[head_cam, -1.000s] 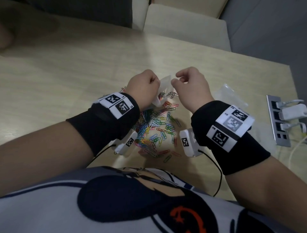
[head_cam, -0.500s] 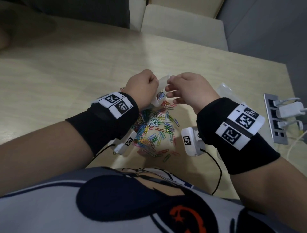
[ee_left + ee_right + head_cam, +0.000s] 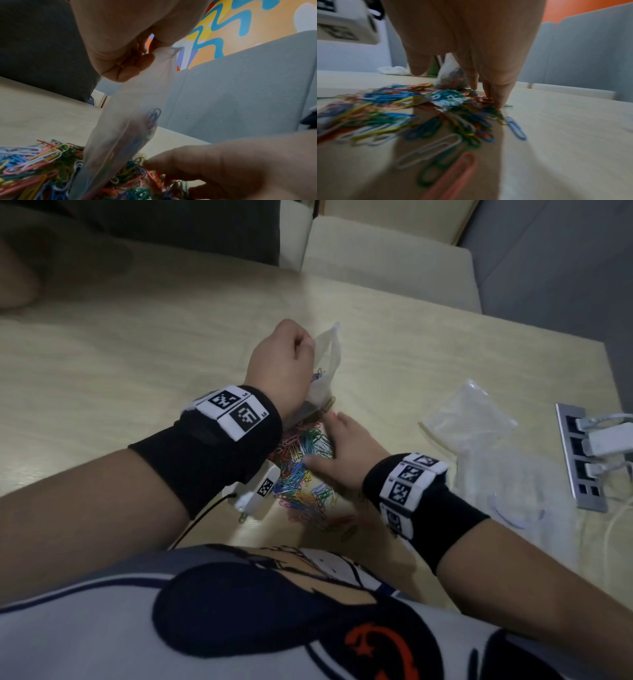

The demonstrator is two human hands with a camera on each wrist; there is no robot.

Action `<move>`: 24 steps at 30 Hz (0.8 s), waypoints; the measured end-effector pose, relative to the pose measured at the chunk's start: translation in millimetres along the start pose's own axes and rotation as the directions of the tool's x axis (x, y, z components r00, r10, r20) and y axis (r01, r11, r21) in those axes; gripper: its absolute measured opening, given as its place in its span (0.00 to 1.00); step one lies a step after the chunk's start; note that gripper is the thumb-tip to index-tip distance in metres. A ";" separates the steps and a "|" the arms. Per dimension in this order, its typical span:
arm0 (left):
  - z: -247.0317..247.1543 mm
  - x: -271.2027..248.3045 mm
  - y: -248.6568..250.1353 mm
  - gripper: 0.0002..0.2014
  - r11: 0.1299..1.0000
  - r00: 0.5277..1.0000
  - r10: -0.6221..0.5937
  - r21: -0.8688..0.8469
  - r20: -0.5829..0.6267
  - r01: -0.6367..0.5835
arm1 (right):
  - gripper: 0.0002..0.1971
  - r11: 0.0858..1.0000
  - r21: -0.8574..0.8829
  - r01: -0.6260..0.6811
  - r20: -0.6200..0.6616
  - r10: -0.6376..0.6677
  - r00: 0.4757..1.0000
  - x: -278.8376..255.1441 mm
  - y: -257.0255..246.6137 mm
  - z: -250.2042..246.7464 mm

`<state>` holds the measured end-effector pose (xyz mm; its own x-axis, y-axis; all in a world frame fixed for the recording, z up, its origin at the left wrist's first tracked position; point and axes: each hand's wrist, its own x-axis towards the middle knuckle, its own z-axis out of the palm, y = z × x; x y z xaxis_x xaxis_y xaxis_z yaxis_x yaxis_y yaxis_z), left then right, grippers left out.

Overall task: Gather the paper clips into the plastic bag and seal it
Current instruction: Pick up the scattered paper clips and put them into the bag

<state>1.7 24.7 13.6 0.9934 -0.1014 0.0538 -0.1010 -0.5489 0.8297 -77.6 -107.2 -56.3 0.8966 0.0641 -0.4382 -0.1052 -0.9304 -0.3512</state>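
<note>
On the table (image 3: 137, 344), just before the person, the plastic bag (image 3: 137, 108) hangs upright, pinched at its top by the left hand (image 3: 279, 364), only a few clips inside. Beneath it most paper clips (image 3: 301, 474) lie loose; the right hand's (image 3: 342, 453) straight fingers (image 3: 500, 100) press into them. Sealing remains undone.

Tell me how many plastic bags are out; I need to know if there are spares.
2 that I can make out: one bag held up by the left hand over the clips, one crumpled bag lying on the table right of the right hand. More may lie beneath it.
</note>
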 end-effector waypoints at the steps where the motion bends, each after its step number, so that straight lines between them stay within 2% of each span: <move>1: -0.1 0.1 -0.4 0.07 1.000 1.000 -0.002 -0.002 0.001 0.002 | 0.49 0.999 -0.017 0.052 0.022 -0.051 0.998 -3.1 -4.9 4.5; 3: -0.1 0.3 -1.3 0.07 1.000 1.000 -0.005 -0.006 0.007 0.005 | 0.47 0.979 -0.134 0.151 0.026 -0.149 0.988 -10.0 -13.1 11.3; 6: -0.4 -0.3 -1.8 0.05 1.000 1.000 -0.010 -0.006 0.018 0.010 | 0.31 0.943 -0.272 0.192 -0.021 -0.206 0.978 -15.4 -15.1 15.1; 9: -0.1 -2.0 -1.4 0.05 1.000 1.000 -0.011 -0.005 0.025 0.011 | 0.17 0.951 -0.251 0.181 -0.110 -0.214 0.971 -17.5 -7.0 11.8; 11: 0.3 -3.1 -1.2 0.06 1.000 1.000 -0.010 -0.007 0.028 0.010 | 0.13 0.969 -0.196 0.150 -0.148 -0.180 0.972 -17.6 0.1 8.0; 15: 2.3 -5.2 0.1 0.06 0.999 0.998 -0.015 -0.031 0.054 0.016 | 0.10 1.000 -0.011 -0.002 -0.157 0.000 0.988 -20.2 8.7 -8.4; 18: 3.7 -7.3 1.9 0.05 0.999 0.996 -0.022 -0.040 0.083 0.026 | 0.04 0.967 0.234 -0.104 -0.210 0.155 0.965 -24.7 12.2 -21.4; 21: 4.9 -9.7 4.0 0.05 0.999 0.994 -0.018 -0.034 0.105 0.022 | 0.06 0.824 0.554 -0.119 -0.205 0.274 0.940 -29.6 15.5 -35.1; 24: 6.5 -11.8 6.6 0.05 1.000 0.992 -0.020 -0.016 0.127 0.022 | 0.07 0.655 0.753 -0.059 -0.206 0.320 0.925 -33.2 16.8 -52.4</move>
<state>-11.0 16.9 14.9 0.9803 -0.1947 -0.0337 -0.0779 -0.5377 0.8396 -86.6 -143.9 -4.3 0.8839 -0.3131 -0.3473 -0.4460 -0.3412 -0.8275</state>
